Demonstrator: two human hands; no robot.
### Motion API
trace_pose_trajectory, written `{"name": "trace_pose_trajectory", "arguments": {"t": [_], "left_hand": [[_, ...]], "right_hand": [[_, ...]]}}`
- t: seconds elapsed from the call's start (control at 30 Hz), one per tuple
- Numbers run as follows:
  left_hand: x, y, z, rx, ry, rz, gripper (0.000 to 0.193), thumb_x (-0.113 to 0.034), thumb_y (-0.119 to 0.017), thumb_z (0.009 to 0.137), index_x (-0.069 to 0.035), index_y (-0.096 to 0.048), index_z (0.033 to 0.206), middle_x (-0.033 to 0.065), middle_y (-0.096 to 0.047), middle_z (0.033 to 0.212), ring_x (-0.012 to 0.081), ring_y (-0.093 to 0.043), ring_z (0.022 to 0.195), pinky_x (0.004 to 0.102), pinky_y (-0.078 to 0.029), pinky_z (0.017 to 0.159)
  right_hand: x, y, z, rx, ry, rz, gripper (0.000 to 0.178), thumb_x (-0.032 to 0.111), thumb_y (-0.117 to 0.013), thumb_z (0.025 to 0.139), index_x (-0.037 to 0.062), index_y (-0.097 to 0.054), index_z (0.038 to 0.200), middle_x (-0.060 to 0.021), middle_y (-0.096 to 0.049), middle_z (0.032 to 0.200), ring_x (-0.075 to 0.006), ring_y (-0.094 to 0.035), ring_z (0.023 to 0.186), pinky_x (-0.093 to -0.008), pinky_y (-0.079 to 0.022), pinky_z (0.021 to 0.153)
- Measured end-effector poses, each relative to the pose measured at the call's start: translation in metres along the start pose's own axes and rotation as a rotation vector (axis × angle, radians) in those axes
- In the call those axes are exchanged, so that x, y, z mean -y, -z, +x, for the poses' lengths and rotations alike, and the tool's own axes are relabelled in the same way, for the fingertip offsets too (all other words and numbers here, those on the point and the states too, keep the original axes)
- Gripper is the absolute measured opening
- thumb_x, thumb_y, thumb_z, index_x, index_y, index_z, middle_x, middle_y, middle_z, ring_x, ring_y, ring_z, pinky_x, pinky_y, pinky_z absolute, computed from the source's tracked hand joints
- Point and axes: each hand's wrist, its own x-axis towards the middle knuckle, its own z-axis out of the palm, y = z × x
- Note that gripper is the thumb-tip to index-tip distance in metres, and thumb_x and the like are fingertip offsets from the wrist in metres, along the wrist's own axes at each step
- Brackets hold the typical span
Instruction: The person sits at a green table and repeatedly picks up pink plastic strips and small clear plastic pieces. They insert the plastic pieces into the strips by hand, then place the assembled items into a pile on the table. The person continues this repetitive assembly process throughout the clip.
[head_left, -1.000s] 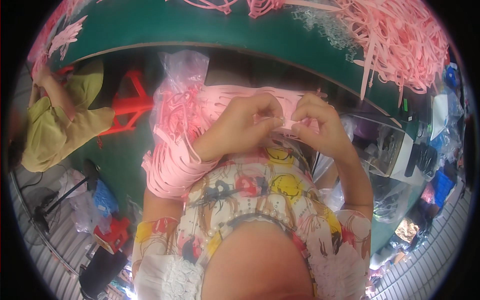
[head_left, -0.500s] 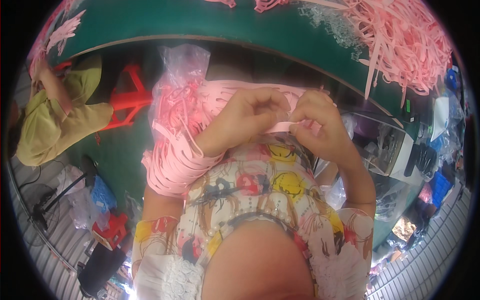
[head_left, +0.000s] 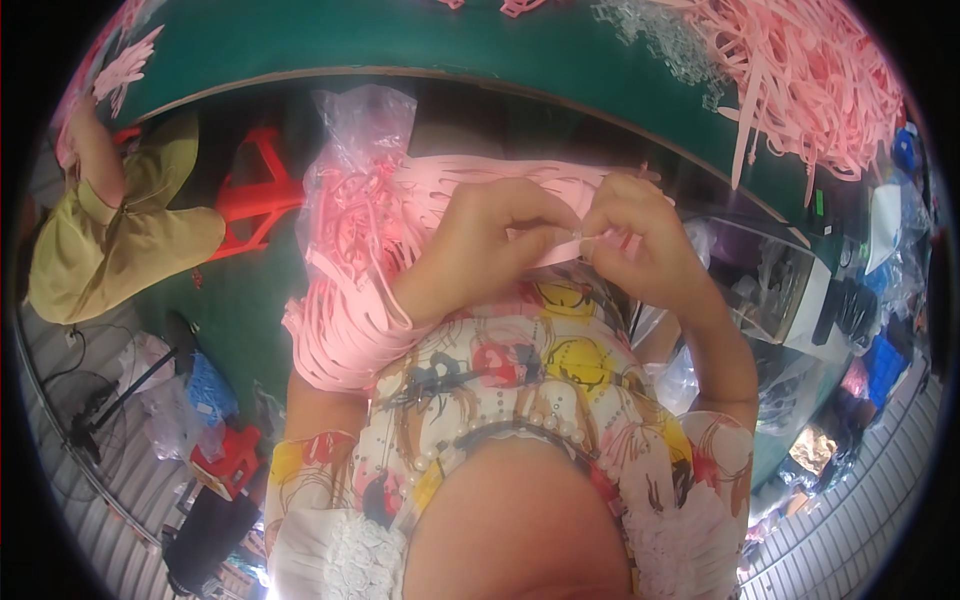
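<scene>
In front of my body, my left hand pinches a flat pink strap between thumb and fingers. My right hand is closed at the strap's end, fingertips almost touching the left ones; a tiny pale bit shows there, too small to name. Many pink straps hang looped round my left forearm. More slotted pink straps lie across my lap behind the hands. Beside them sits a clear plastic bag with tangled pink strands at its lower part.
Beyond my lap curves the edge of a green table. It bears a big heap of pink straps and small clear plastic pieces. A red stool and a person in yellow-green clothes are at left. A clear-sided bin stands at right.
My hands have drawn slightly closer together at the strap's end, and my right fingers have curled more tightly. The person at left has shifted an arm a little.
</scene>
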Motion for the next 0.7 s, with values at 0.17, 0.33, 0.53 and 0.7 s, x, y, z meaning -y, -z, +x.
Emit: {"name": "trace_pose_trajectory", "arguments": {"t": [0.17, 0.33, 0.53, 0.7], "left_hand": [[0.004, 0.000, -0.003, 0.099, -0.331, 0.300, 0.025, 0.007, -0.063, 0.070, -0.002, -0.067, 0.093, 0.0130, -0.064, 0.089, 0.0241, -0.064, 0.077, 0.0304, -0.052, 0.069], [0.011, 0.000, -0.003, 0.104, -0.135, -0.012, 0.020, 0.003, -0.061, 0.078, 0.000, -0.065, 0.098, 0.0106, -0.065, 0.090, 0.0194, -0.065, 0.084, 0.0301, -0.052, 0.074], [0.004, -0.009, -0.006, 0.129, 0.249, -0.229, 0.018, -0.012, -0.059, 0.091, 0.004, -0.061, 0.100, 0.0030, -0.063, 0.087, 0.0105, -0.059, 0.085, 0.0267, -0.049, 0.074], [0.003, -0.001, -0.005, 0.241, 0.469, -0.375, 0.019, -0.015, -0.058, 0.093, 0.003, -0.062, 0.100, 0.0014, -0.060, 0.083, 0.0081, -0.055, 0.080, 0.0239, -0.047, 0.070]], "right_hand": [[-0.011, -0.001, 0.000, 0.056, -0.077, 0.188, 0.006, 0.007, -0.064, 0.070, 0.0027, -0.059, 0.070, -0.0059, -0.053, 0.074, -0.0184, -0.053, 0.075, -0.0315, -0.041, 0.072], [-0.018, -0.001, -0.001, 0.053, -0.095, 0.268, 0.004, 0.005, -0.063, 0.071, 0.0023, -0.060, 0.072, -0.0061, -0.052, 0.075, -0.0173, -0.052, 0.075, -0.0297, -0.041, 0.070], [-0.010, 0.002, 0.000, 0.035, -0.104, 0.231, 0.003, 0.005, -0.062, 0.073, 0.0025, -0.061, 0.073, -0.0062, -0.051, 0.075, -0.0174, -0.053, 0.075, -0.0297, -0.041, 0.071], [-0.014, -0.001, -0.001, 0.052, -0.117, 0.252, 0.003, 0.005, -0.062, 0.072, 0.0029, -0.061, 0.072, -0.0064, -0.052, 0.076, -0.0174, -0.053, 0.076, -0.0300, -0.041, 0.071]]}}
